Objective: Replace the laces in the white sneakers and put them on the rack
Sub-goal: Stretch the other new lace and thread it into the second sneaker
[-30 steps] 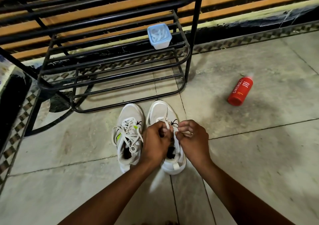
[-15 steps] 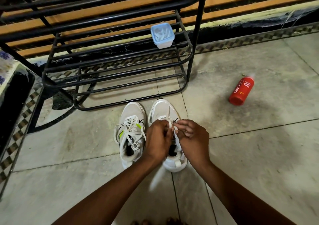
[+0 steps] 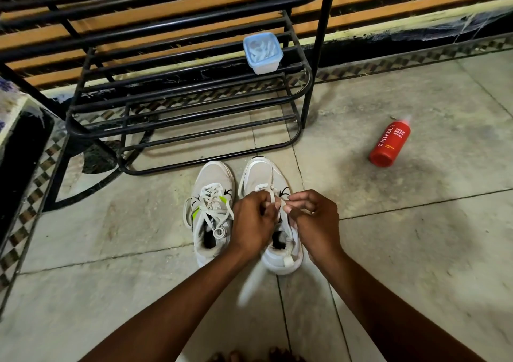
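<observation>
Sneakers, white mesh with grey panels, side by side on the floor (image 3: 416, 250), toes toward the rack (image 3: 177, 106). Left sneaker (image 3: 213, 209): laced, loose loops flopped over the tongue, green flash on the side, black swoosh. Right sneaker (image 3: 277, 222): both hands working at its throat.

Left hand (image 3: 254, 222) curled over the tongue, fingers clamped on the lace (image 3: 273, 199), a flat white woven strip. Right hand (image 3: 313, 217) pinches the same lace between thumb and forefinger, other fingers bent. A blurred white streak runs below the heel between the forearms; cannot tell what it is.

Rack: black tubular metal, rounded corners, several tiers of parallel bars, standing just beyond the toes. On a middle tier near the right end, a square tub (image 3: 262, 53), pale blue rim, translucent, with white strips coiled inside.

Bottle (image 3: 390, 145): red cylinder, white lettering, lying on its side, well apart to the right of the sneakers.

Floor: large pale stone tiles, mottled, dark grout lines, a checkered border along the wall.
</observation>
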